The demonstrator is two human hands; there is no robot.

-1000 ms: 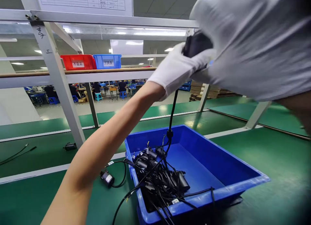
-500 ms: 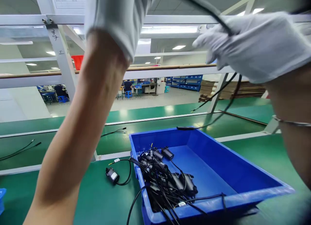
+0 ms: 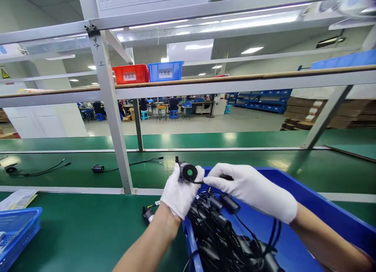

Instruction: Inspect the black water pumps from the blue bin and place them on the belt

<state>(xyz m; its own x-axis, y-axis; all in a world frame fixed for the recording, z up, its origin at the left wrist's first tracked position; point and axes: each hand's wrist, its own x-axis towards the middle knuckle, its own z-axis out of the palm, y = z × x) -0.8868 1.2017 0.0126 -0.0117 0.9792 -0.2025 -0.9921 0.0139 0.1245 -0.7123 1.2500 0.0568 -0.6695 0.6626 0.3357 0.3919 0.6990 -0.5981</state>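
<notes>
My left hand (image 3: pixel 180 199), in a white glove, is closed around a small black cylindrical motor (image 3: pixel 184 168) with a green dot on its end. A thin black cable (image 3: pixel 197 182) runs from it to my right hand (image 3: pixel 252 185), also gloved, whose thumb and fingers pinch it. Both hands are above the left part of a blue bin (image 3: pixel 331 209). Inside the bin lie several similar black motors (image 3: pixel 229 202) with tangled cables. Another motor (image 3: pixel 147 215) rests on the green table left of the bin, partly hidden by my left forearm.
A blue basket (image 3: pixel 22 229) stands at the left, with papers (image 3: pixel 19 199) behind it. A grey metal post (image 3: pixel 113 119) rises ahead. Beyond it a motor with its cable (image 3: pixel 98 169) lies on the green surface. A shelf holds a red bin (image 3: pixel 131 74) and a blue box (image 3: pixel 166 71).
Both hands have come down from high in the view to just above the blue bin. The left hand, previously out of frame, now shows a motor in its grip. The view has shifted.
</notes>
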